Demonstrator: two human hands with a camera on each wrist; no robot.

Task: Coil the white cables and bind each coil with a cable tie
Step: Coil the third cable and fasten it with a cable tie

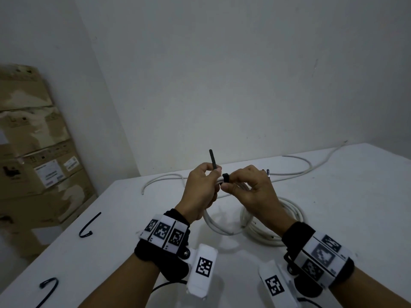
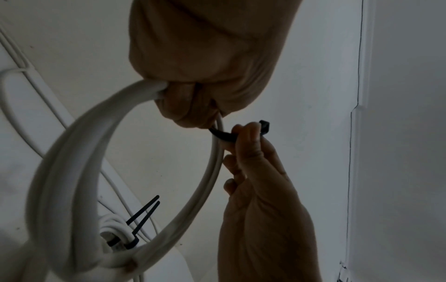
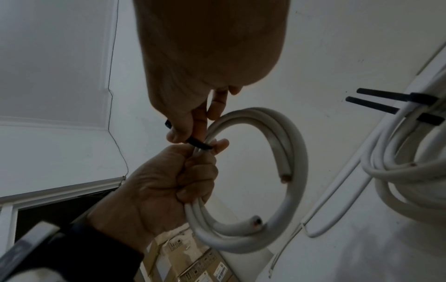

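A small coil of white cable (image 1: 213, 223) hangs above the table (image 1: 355, 196) between both hands. My left hand (image 1: 206, 181) grips the top of the coil (image 3: 277, 171), fingers curled round its strands. A black cable tie (image 1: 225, 177) wraps the strands there, and its tail (image 1: 213, 160) sticks up past my left thumb. My right hand (image 1: 231, 183) pinches the tie (image 2: 226, 136) at its head end, right next to my left fingers. The wrapped band (image 3: 198, 144) shows between the two hands in the right wrist view.
A larger white coil (image 1: 273, 221) lies on the table under my right wrist, bound by two black ties (image 3: 386, 103). Loose white cable (image 1: 295, 167) runs across the far side. Two spare black ties (image 1: 89, 225) (image 1: 47, 285) lie at the left. Cardboard boxes (image 1: 33, 152) stand beyond the table's left edge.
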